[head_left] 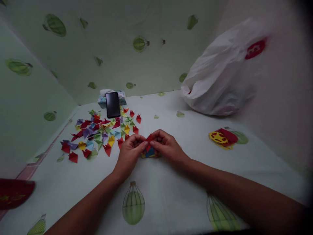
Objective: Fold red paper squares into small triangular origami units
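Between both sets of fingertips is a folded red origami paper (149, 142), standing as a narrow diamond shape. My left hand (133, 148) pinches its left side, and my right hand (167, 147) pinches its right side. Just beneath it lies a small stack of coloured paper squares (149, 153), blue on top with yellow showing at the edge; my fingers partly hide it. Left of my left hand spreads a pile of folded paper cranes (97, 132) in red, purple, yellow, green and blue.
A dark-screened phone (112, 104) leans against a tissue box (123, 98) behind the cranes. At the back right stands a bulging white plastic bag (220, 71). Red and yellow cut-out pieces (223, 137) lie at right. A red object (16, 193) sits at the left edge.
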Tool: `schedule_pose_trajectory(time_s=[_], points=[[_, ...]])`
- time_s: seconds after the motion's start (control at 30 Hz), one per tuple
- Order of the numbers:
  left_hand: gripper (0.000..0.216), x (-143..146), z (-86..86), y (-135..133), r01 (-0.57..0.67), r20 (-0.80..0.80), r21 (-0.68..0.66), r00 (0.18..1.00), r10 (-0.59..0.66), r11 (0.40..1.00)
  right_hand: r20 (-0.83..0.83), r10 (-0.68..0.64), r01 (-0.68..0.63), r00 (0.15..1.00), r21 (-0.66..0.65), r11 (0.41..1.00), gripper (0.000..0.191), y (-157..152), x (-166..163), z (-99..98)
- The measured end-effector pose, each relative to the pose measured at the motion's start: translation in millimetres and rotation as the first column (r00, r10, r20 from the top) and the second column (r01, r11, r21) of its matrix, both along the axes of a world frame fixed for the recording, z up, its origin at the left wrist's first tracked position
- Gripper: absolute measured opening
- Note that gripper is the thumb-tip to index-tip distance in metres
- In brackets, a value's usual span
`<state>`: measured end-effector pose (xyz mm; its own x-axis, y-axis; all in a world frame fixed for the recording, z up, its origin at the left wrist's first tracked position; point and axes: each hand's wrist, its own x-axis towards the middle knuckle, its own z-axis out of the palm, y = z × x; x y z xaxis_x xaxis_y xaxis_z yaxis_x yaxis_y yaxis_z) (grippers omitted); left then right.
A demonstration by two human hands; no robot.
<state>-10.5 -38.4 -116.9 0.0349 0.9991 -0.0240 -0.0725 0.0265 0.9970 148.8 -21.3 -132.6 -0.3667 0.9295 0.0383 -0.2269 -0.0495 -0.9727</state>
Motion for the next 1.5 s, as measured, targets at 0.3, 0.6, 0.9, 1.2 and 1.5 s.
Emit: schedule_pose_trajectory(time_s=[0.3,0.6,0.9,1.2,1.5], points=[[0.022,2.5,-4.1,-1.8,-0.022,0.104,0.040,0.994,0.018,0.999,-0.089,-0.031,0.037,0.996,0.058,0.998,0.021,1.2,-1.1,-1.0],[0.018,2.4,-5.0,-1.1,-0.018,0.087,0.048,0.996,0.013,0.999,-0.071,-0.036,0.041,0.997,0.066,0.997,0.018,0.8,-0.5,0.6],[0.015,0.3,-6.1,-0.6,-0.018,0.097,0.047,0.995,0.013,0.999,-0.016,-0.049,0.051,0.999,0.103,0.993,0.007,0.8,1.5,-1.8],[0.016,0.2,-9.4,-0.3,-0.020,0.189,-0.009,0.982,0.021,1.000,0.093,-0.127,0.095,0.988,0.289,0.953,0.007,2.1,4.1,-3.4],[0.023,1.4,-9.7,-0.2,0.052,0.256,-0.075,0.966,-0.031,0.996,0.161,-0.254,0.149,0.954,0.482,0.863,0.011,0.6,4.5,-7.3]])
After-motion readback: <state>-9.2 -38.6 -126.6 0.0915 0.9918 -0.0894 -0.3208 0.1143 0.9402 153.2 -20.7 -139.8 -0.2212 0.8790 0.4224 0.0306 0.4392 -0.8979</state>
